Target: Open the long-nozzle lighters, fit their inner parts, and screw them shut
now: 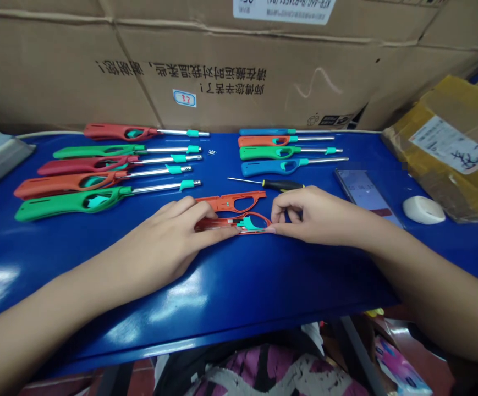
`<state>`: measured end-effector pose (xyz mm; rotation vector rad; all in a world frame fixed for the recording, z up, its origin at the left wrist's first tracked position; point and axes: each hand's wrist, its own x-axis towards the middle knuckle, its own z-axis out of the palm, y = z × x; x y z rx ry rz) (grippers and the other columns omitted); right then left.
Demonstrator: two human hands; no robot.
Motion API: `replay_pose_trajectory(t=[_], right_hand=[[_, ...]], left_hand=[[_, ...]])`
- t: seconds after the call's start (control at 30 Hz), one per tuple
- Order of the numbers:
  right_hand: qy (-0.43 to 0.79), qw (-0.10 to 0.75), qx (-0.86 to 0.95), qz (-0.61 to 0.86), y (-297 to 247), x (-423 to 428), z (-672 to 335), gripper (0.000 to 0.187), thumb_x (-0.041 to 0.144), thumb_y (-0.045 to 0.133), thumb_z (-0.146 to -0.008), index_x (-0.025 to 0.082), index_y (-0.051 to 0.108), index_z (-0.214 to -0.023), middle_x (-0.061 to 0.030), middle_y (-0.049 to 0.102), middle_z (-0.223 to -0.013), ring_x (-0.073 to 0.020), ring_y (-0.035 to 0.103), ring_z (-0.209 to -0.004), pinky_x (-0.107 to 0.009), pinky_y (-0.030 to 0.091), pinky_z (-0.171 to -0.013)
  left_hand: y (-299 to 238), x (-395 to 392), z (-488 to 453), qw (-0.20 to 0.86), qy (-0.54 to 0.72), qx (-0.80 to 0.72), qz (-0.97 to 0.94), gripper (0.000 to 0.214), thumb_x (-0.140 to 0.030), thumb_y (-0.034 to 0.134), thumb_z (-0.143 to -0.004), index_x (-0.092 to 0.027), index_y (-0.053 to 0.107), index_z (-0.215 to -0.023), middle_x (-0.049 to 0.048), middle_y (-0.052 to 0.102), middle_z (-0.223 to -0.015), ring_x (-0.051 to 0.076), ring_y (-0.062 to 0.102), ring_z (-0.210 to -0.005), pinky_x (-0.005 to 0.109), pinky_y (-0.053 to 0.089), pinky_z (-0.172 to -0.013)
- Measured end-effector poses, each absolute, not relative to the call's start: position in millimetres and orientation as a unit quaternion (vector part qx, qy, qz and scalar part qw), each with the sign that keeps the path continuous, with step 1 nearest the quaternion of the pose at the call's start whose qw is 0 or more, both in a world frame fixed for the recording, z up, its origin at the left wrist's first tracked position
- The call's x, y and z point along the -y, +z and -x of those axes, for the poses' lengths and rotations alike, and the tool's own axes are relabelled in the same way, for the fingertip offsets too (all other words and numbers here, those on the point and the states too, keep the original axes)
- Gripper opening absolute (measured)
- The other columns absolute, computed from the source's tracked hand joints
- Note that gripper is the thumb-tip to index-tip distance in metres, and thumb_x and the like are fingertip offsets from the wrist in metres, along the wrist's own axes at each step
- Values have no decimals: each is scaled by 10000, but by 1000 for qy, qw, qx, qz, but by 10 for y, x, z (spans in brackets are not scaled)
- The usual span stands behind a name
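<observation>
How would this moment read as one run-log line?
left hand: on open lighter half | right hand: at its right end | teal trigger: inside it | other orange half: just behind | screwdriver: farther back

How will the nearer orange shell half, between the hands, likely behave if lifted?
The orange shell half looks like thin moulded plastic, so probably light and fairly stiff. The teal trigger sits uncovered in it, so it may drop out if tipped.
</observation>
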<state>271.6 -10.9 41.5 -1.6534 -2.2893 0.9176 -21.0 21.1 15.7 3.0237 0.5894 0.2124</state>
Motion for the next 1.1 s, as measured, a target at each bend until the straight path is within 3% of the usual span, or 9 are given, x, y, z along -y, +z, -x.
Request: replay_pose_trajectory(t=[0.23, 0.47, 0.57, 0.77, 0.97, 1.1], right_hand=[[319, 86, 763, 556, 427, 114, -2706, 193, 356, 687, -870, 198, 687, -759, 61, 503, -527, -91, 427, -494, -257, 324, -521], [310, 92, 763, 560, 405, 114, -2710, 185, 358, 699, -859, 193, 704, -776, 43, 554, -565, -102, 473, -524, -262, 341, -543], [326, 97, 752, 565, 445, 107, -2769, 183, 373, 687, -862, 205, 744, -820, 45, 563, -565, -101, 469, -512, -260, 344, -527], [310, 88, 752, 575, 528, 107, -2876, 175, 397, 725, -828, 230, 776, -834, 47, 566, -560, -103, 459, -495, -268, 330, -506], [309, 82, 776, 544, 475, 107, -2837, 154, 379, 735, -837, 237, 783, -801, 40, 591, -604, -99, 456, -524, -266, 332, -533], [321, 76, 767, 551, 442, 90, -2783, 106, 295, 729, -830, 224, 771, -763, 55, 545, -551, -94, 431, -507, -268, 321, -542]], left_hand=[[167, -192, 205, 16, 70, -191, -979, 598, -90, 464, -964, -371, 514, -1489, 115, 596, -1166, 284, 533, -968, 406, 491, -787], [165, -199, 208, 27, 67, -199, -977, 595, -104, 485, -969, -393, 512, -1488, 106, 620, -1221, 280, 574, -997, 417, 517, -828], [189, -229, 216, 58, 87, -201, -974, 487, -178, 481, -1018, -352, 535, -1469, 94, 637, -1265, 266, 612, -1066, 420, 535, -894], [339, -278, 251, 94, 146, -224, -959, 240, -323, 545, -1017, -256, 725, -1161, 64, 710, -1123, 223, 660, -982, 387, 553, -868], [374, -331, 306, 95, 142, -240, -956, 252, -385, 553, -996, -264, 773, -969, 50, 743, -988, 226, 683, -881, 396, 568, -787], [291, -417, 334, 188, 160, -261, -933, 236, -419, 619, -967, -281, 808, -935, 29, 760, -934, 193, 713, -828, 322, 582, -745]])
